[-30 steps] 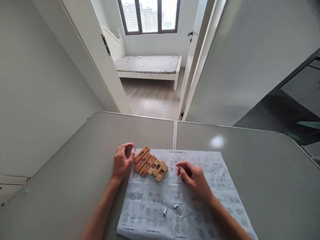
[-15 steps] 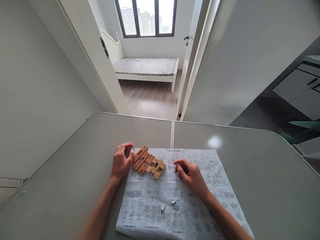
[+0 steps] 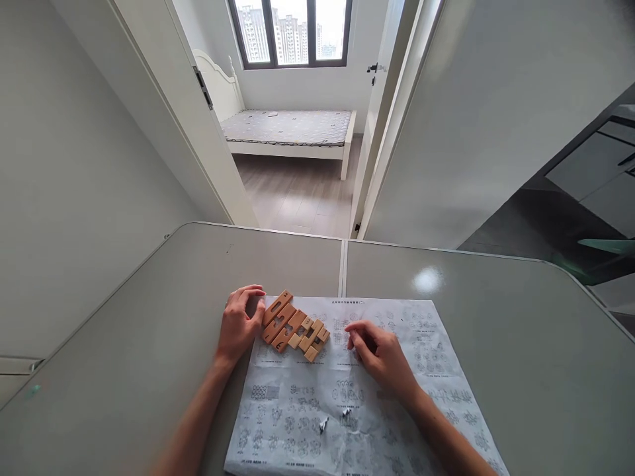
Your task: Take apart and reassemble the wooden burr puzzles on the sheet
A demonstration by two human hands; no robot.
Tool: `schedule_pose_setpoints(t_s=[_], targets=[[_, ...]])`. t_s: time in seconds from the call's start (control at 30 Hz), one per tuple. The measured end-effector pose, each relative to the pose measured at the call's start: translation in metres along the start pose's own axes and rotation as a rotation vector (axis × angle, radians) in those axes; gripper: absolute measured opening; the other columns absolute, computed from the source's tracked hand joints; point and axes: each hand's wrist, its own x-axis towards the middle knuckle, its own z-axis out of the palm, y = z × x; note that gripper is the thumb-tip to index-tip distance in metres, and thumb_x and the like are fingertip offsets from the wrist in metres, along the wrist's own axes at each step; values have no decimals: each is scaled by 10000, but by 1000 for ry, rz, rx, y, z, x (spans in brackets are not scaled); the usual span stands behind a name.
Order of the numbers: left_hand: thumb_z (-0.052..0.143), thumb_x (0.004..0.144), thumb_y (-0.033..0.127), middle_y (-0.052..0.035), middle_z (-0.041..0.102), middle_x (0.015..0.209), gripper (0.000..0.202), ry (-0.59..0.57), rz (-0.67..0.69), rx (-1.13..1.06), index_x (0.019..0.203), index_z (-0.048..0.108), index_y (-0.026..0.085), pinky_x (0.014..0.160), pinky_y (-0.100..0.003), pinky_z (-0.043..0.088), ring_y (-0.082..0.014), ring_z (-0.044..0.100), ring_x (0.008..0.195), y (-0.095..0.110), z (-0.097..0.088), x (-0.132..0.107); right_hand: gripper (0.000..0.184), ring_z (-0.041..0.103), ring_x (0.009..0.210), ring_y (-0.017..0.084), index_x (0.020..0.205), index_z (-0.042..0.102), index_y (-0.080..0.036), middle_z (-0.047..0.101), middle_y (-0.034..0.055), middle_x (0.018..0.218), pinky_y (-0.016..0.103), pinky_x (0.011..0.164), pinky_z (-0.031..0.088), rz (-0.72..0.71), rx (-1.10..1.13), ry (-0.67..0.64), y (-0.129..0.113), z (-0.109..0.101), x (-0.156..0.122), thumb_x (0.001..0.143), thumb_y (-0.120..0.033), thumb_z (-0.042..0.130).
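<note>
Several notched wooden puzzle bars (image 3: 292,326) lie side by side in a slanted row on a printed paper sheet (image 3: 357,390). My left hand (image 3: 239,324) rests on the table just left of the bars, fingers curled and apart, fingertips close to the nearest bar, holding nothing. My right hand (image 3: 380,350) lies on the sheet a little to the right of the bars, fingers loosely bent and holding nothing.
The grey folding table (image 3: 149,344) has a seam down its middle. Two small torn spots (image 3: 335,418) mark the sheet near me. Beyond the table an open doorway shows a bed (image 3: 290,129) under a window. White walls stand left and right.
Both hands and the bars stay as they were. Only the view shifts slightly as my head moves.
</note>
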Motion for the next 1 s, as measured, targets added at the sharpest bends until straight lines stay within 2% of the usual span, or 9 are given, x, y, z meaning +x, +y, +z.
schedule_pose_setpoints(t_s=[0.53,0.7,0.83,1.0], targets=[[568,991,351,-70,747,1204,165,-17,22,-22,997,701,253,1086,-489,510,-286,652,1192,4,-1,-2,268,583,546,175,1015,689,-236,725,21,763,290,555,501,16,6,-18,0,-1,-2,1058,-425,504],[623,978,384,-65,751,1222,157,-57,129,-63,1057,690,265,1099,-475,508,-287,648,1251,12,-4,-3,259,578,552,175,1023,692,-235,722,24,768,291,554,487,30,13,-22,2,0,-3,1057,-419,514],[691,936,365,-70,755,1263,254,-127,268,-40,1170,650,275,1138,-501,473,-309,613,1332,16,-3,-5,249,573,560,174,1039,696,-236,726,24,778,292,567,488,42,5,-17,4,1,-3,1059,-409,517],[767,883,389,-105,667,1444,508,-292,346,-20,1345,585,280,1196,-508,431,-329,540,1432,16,0,-7,251,584,570,179,1035,696,-239,726,25,782,292,576,496,53,-1,-25,4,0,-3,1059,-411,515]])
